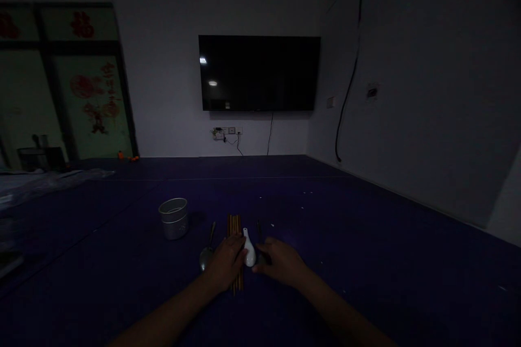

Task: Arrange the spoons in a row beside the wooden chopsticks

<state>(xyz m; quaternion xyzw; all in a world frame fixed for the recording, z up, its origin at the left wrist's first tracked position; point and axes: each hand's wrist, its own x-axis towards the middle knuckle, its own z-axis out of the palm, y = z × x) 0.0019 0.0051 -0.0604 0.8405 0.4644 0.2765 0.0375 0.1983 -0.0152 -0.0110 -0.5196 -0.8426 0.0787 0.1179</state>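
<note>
Side by side on the dark blue surface lie a metal spoon (206, 258), a row of several wooden chopsticks (234, 223), a white soup spoon (249, 252) and a dark thin-handled utensil (259, 227). My left hand (225, 261) rests across the chopsticks, fingers extended, its thumb close to the white spoon's left side. To the right of the white spoon, my right hand (280, 261) has its thumb and fingers around the lower end of the dark utensil. That end is mostly hidden, so its kind is unclear.
A round metal canister (174, 219) stands at the left beyond the spoons. Crumpled clear plastic (61, 181) lies farther left. Small white scraps (272, 225) dot the surface. A wall television (260, 73) hangs at the back, and a black cable (349, 87) runs down the right wall.
</note>
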